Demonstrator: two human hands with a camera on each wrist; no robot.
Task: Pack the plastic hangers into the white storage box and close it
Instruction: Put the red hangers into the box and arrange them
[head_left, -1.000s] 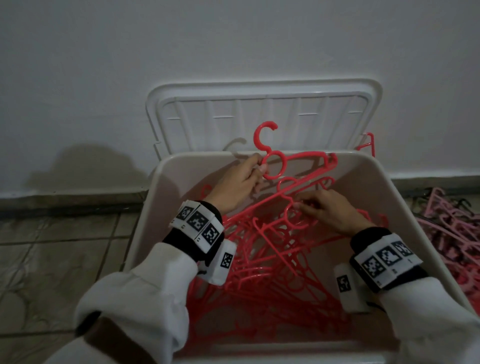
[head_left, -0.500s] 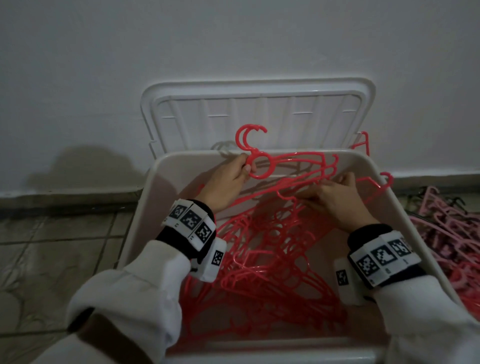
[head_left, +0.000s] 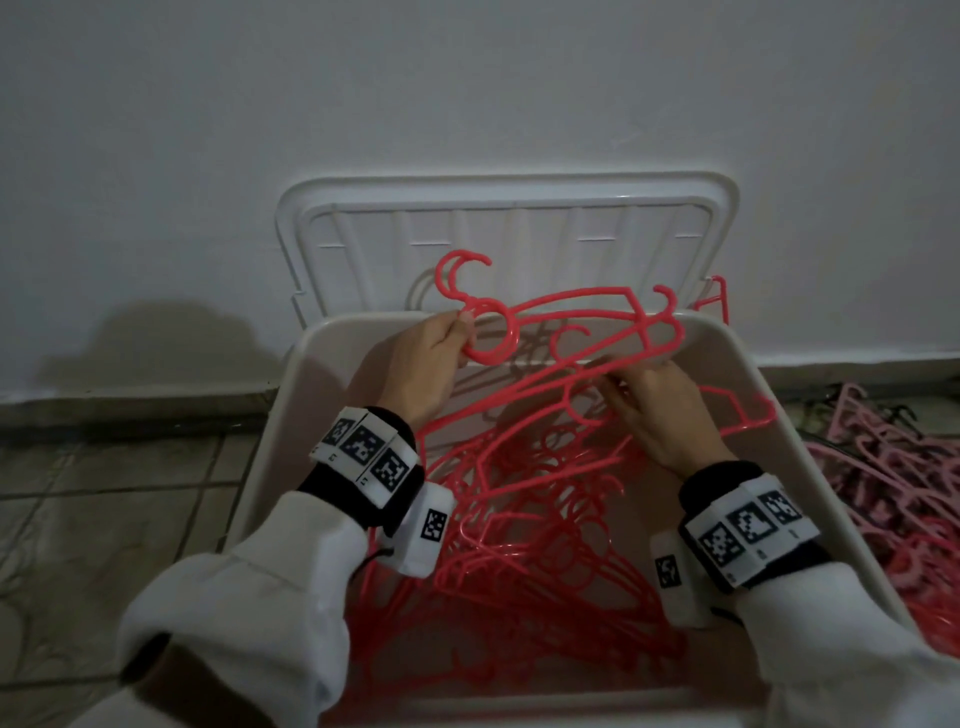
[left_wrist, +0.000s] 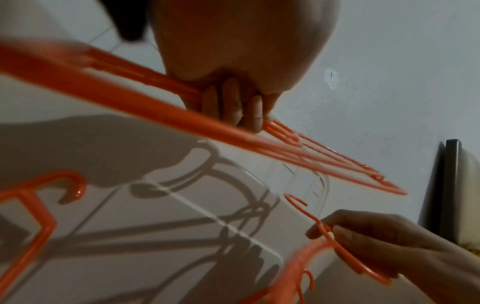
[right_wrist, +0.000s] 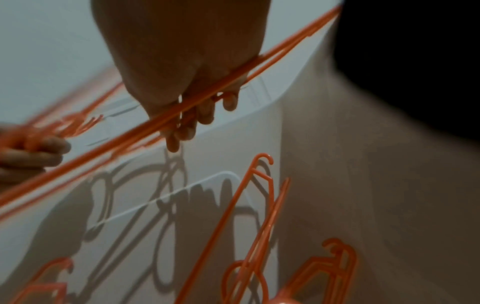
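Observation:
The white storage box (head_left: 311, 415) stands open on the floor and holds a tangled pile of red plastic hangers (head_left: 519, 545). Its lid (head_left: 519, 218) leans on the wall behind it. My left hand (head_left: 460, 330) grips a red hanger (head_left: 441, 273) by the neck, above the back rim; in the left wrist view its fingers (left_wrist: 233, 107) curl round red bars. My right hand (head_left: 618, 387), mid-box, holds a second hanger (left_wrist: 345, 257) near its hook, above the pile. In the right wrist view, its fingers (right_wrist: 197, 111) curl round a thin bar.
A heap of pink hangers (head_left: 883, 467) lies on the floor right of the box. A white wall (head_left: 467, 104) rises directly behind the lid. Tiled floor (head_left: 130, 493) stretches to the left of the box.
My left hand has raised its hanger higher over the back rim. My right hand has lifted a second hanger out of the pile, one end now over the right side.

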